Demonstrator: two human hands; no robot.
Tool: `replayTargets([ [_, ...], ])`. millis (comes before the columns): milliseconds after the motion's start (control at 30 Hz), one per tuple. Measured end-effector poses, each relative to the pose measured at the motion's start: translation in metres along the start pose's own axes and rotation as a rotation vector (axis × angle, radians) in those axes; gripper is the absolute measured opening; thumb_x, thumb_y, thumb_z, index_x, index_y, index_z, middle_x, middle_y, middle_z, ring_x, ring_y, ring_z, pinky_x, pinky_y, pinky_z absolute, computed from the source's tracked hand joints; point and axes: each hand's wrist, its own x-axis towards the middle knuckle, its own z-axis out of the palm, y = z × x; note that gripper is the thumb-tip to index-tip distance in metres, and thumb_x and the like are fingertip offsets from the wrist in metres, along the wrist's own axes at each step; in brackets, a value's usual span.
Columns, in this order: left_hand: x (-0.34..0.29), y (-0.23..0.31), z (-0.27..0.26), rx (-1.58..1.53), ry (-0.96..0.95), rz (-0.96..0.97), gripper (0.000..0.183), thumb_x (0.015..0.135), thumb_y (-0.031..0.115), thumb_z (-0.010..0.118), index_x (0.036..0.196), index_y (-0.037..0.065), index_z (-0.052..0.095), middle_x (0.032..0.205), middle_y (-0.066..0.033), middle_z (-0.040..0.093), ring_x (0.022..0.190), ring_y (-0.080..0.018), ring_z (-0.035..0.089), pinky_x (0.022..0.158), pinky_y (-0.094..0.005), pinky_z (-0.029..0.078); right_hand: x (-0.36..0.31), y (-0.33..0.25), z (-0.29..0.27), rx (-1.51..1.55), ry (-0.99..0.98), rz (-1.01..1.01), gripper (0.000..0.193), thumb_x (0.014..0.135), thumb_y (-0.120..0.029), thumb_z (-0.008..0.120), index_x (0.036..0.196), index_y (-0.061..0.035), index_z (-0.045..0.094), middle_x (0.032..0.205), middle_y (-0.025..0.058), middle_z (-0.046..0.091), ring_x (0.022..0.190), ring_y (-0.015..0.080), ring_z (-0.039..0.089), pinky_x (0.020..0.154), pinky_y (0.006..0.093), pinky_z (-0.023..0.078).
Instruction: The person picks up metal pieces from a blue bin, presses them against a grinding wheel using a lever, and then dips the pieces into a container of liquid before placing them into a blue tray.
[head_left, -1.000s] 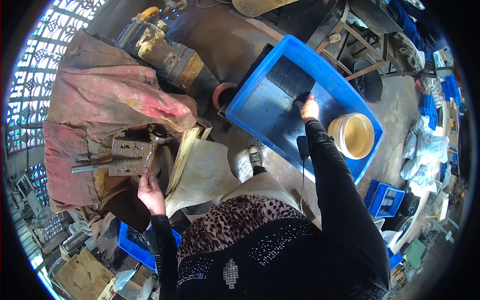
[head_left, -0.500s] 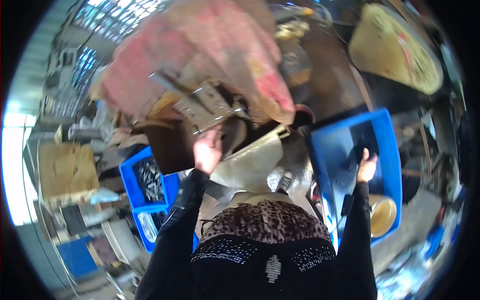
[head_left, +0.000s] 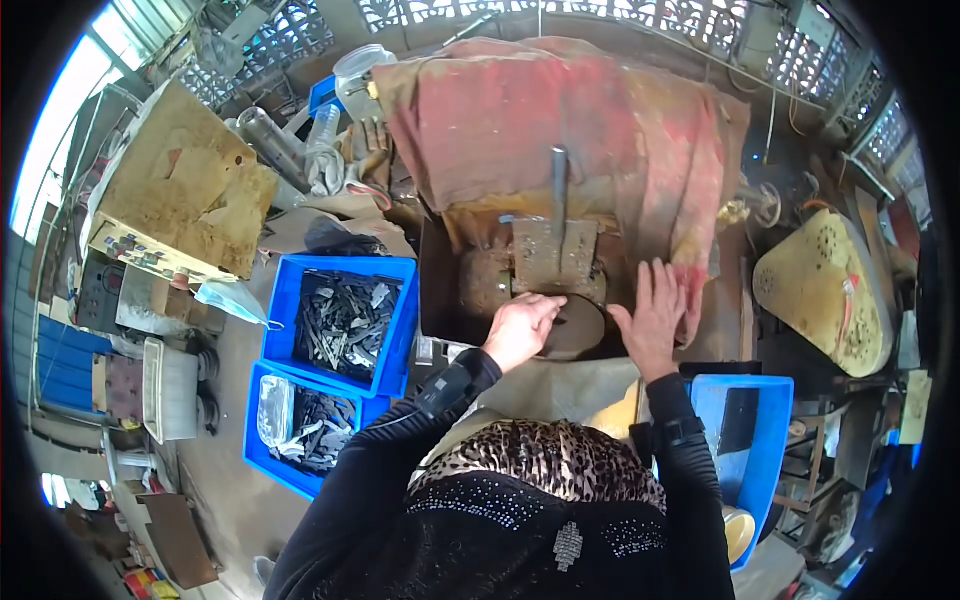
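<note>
In front of me sits a machine with a round dark disc (head_left: 577, 332), an upright metal plate (head_left: 572, 252) and a metal rod (head_left: 559, 190) rising behind it. My left hand (head_left: 522, 330) is at the disc's left edge, its fingers pressed together; whatever they may hold is hidden. To the right of the disc, my right hand (head_left: 652, 318) has its fingers spread, with nothing seen in it, close to the hanging edge of a stained red cloth (head_left: 545, 110) that covers the machine's back.
Left of the machine stand two blue bins, an upper one (head_left: 405, 335) and a lower one (head_left: 256, 440), holding dark metal strips. A larger blue bin (head_left: 780, 440) with a tan bowl (head_left: 738, 532) is at the right. A worn wooden-topped box (head_left: 185, 170) stands at far left.
My view has swung to the right and steadied. My right hand has left the blue bin at the right and come beside the disc. My left hand has moved to the disc, its fingers closing.
</note>
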Motion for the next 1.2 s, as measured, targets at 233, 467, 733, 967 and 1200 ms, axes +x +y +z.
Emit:
replayTargets([
  [233,0.053,-0.048,-0.071,0.011,0.253,0.089,0.023,0.085,0.006,0.06,0.106,0.003,0.066,0.088,-0.0164,0.066,0.083,-0.0344,0.064,0.073,-0.0404,0.052,0.004,-0.011,0.003,-0.24,-0.056,0.1,0.071,0.084,-0.031,0.067,0.144,-0.0055,0.039,0.148,0.015,0.037,0.14,0.0333,0.031,0.113,0.0528,0.022],
  [467,0.173,-0.032,-0.092,-0.007,0.272,0.093,0.035,0.085,0.024,0.066,0.114,0.005,0.063,0.097,-0.0157,0.066,0.09,-0.0353,0.063,0.078,-0.0425,0.051,0.001,-0.006,0.012,-0.279,0.033,0.078,0.064,0.088,-0.032,0.065,0.143,-0.0072,0.043,0.142,0.0126,0.045,0.135,0.0293,0.038,0.112,0.049,0.023],
  [733,0.191,-0.026,-0.078,0.014,0.091,-0.061,0.041,0.083,0.036,0.068,0.115,0.01,0.066,0.104,-0.0126,0.07,0.098,-0.0288,0.066,0.085,-0.0378,0.051,-0.006,-0.003,0.015,-0.326,0.047,0.087,0.061,0.089,-0.033,0.063,0.142,-0.0094,0.044,0.14,0.01,0.048,0.134,0.0277,0.04,0.112,0.049,0.023],
  [967,0.187,-0.025,-0.08,0.015,0.106,-0.08,0.038,0.084,0.037,0.068,0.115,0.014,0.068,0.104,-0.0111,0.07,0.098,-0.0274,0.066,0.086,-0.0363,0.05,-0.006,-0.008,0.015,-0.32,0.081,0.061,0.06,0.087,-0.035,0.066,0.138,-0.0087,0.049,0.133,0.0101,0.053,0.128,0.0288,0.044,0.111,0.0509,0.025],
  [1200,0.189,-0.028,-0.08,0.028,0.125,-0.075,0.04,0.084,0.039,0.069,0.117,0.016,0.068,0.103,-0.0103,0.071,0.097,-0.0254,0.067,0.085,-0.0353,0.05,-0.013,-0.008,0.014,-0.295,0.049,0.084,0.062,0.085,-0.031,0.067,0.139,-0.0088,0.048,0.136,0.0094,0.051,0.132,0.0286,0.042,0.112,0.0521,0.023],
])
